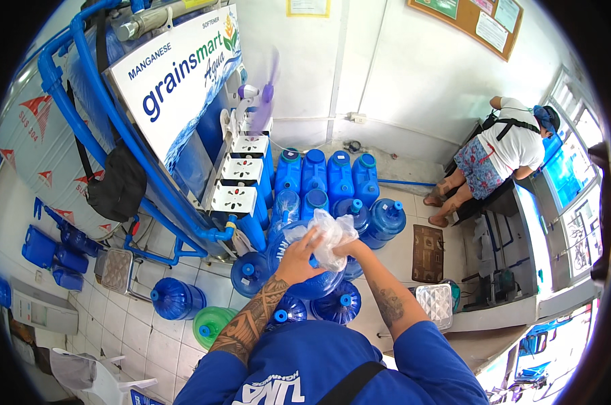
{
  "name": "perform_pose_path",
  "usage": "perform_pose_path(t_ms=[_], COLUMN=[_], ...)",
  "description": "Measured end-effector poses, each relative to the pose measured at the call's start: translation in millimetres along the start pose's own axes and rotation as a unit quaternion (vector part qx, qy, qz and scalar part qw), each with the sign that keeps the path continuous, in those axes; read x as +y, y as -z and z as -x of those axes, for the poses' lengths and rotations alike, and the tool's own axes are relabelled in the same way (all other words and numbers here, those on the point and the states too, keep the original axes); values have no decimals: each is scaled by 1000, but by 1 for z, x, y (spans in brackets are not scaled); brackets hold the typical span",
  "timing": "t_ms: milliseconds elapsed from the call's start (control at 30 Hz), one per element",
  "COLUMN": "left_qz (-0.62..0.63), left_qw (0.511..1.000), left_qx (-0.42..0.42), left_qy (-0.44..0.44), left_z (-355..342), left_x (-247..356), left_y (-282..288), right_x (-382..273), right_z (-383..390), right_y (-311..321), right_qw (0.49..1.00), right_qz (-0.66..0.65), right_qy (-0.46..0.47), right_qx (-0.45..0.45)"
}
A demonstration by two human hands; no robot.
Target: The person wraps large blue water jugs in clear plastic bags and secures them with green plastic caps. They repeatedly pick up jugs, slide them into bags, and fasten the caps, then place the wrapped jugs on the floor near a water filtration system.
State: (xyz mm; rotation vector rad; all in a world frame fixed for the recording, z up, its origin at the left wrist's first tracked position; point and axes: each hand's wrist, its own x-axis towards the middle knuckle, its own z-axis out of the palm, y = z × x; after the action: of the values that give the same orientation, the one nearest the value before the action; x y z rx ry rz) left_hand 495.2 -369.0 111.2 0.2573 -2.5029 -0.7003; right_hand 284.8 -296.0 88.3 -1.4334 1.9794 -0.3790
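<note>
A crumpled clear plastic bag (330, 233) is bunched between my two hands. My left hand (299, 260) has its fingers closed on the bag's left side, and my right hand (349, 248) grips its right side. Directly below sits a large round blue water jug (319, 287), its top partly hidden by my hands and the bag. More round blue jugs stand close around it, among them a darker one (338, 304) nearer to me and a lighter one (384, 223) at the far right.
Several rectangular blue water containers (340, 177) stand by the far wall. A green jug (213, 326) and a blue jug (177, 298) are at lower left. Blue pipes (96, 145) and tanks line the left. A co-worker (505, 145) bends over a counter at right, near a brown mat (428, 253).
</note>
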Motion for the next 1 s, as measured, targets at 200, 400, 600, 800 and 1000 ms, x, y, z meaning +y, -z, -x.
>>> perform_pose_path(t_ms=[200,400,600,800,1000], left_qz=[12,54,65,67,39], left_qw=[997,993,998,998,989], left_qx=[68,68,23,1,67], left_qy=[23,85,4,18,123], left_z=[-2,-1,-1,15,37], left_x=[-1,-16,-10,-2,11], left_y=[-6,2,2,15,22], right_x=[-21,-53,-73,-62,-18], right_z=[10,90,68,48,63], right_y=[31,49,23,14,4], right_qw=[985,844,985,997,973], right_qz=[-168,-473,-43,18,-160], right_qy=[21,45,163,68,-10], right_qx=[-38,249,49,-39,163])
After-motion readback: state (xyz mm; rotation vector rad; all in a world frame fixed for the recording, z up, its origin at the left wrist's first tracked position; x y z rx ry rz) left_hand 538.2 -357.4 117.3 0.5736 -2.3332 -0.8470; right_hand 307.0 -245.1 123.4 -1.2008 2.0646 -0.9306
